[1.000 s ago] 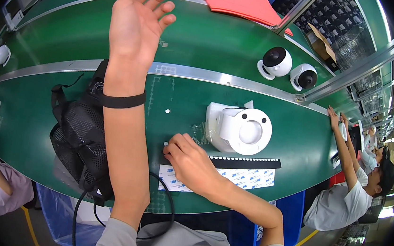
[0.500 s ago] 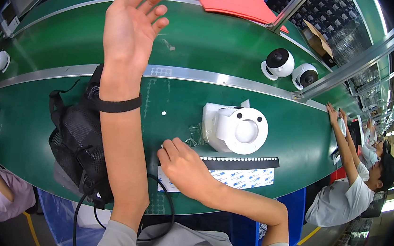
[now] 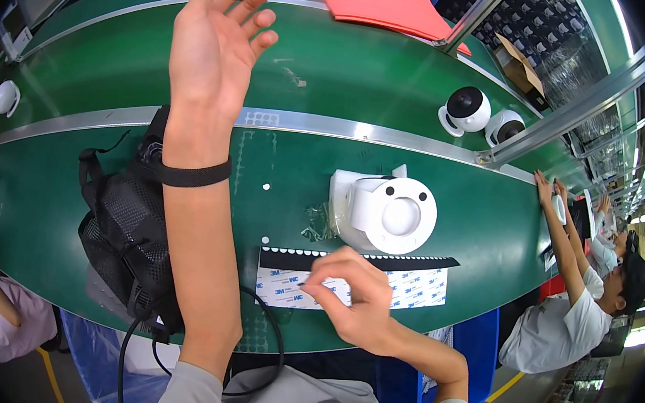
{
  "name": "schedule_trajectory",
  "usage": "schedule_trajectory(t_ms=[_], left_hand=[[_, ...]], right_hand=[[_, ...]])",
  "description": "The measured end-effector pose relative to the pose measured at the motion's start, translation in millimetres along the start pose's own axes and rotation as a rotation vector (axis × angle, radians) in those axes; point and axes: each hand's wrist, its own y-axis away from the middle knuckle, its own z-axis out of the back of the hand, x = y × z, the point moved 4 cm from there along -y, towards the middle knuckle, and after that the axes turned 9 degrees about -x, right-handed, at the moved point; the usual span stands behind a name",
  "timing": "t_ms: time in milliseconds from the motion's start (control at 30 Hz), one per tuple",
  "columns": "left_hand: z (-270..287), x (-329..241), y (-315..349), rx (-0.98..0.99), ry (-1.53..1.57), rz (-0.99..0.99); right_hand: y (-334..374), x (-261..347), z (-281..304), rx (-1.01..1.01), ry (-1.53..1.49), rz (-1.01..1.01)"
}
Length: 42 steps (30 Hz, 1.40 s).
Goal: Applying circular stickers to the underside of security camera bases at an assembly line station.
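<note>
The right hand (image 3: pixel 355 302) pinches with thumb and fingertips at the white adhesive strip sheet (image 3: pixel 415 287) lying on the green bench just in front of the white dome camera (image 3: pixel 383 214); whether a piece is lifted cannot be told. Peeling slowly from one edge would likely serve best. The left hand (image 3: pixel 217 47) hangs open and empty (fingers spread). Since a second ago, the right hand has shifted rightward along the sheet.

A white printed adhesive strip (image 3: pixel 353 282) with a black top edge lies lower centre on the green counter (image 3: pixel 491 225). An open brown cardboard box (image 3: pixel 519 63) sits upper right.
</note>
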Motion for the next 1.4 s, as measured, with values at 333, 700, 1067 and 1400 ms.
schedule_trajectory(t_ms=[333,700,1067,1400], left_hand=[[1,0,0,0.003,-0.019,-0.005],[-11,9,12,-0.146,0.007,0.037],[-6,10,8,-0.143,0.012,0.043],[-4,11,3,-0.124,-0.006,0.028]], right_hand=[[-21,32,57,-0.275,0.547,0.118],[-35,26,61,-0.148,0.613,-0.049],[-38,22,53,-0.103,0.685,0.006],[-46,32,43,-0.017,0.911,0.038]])
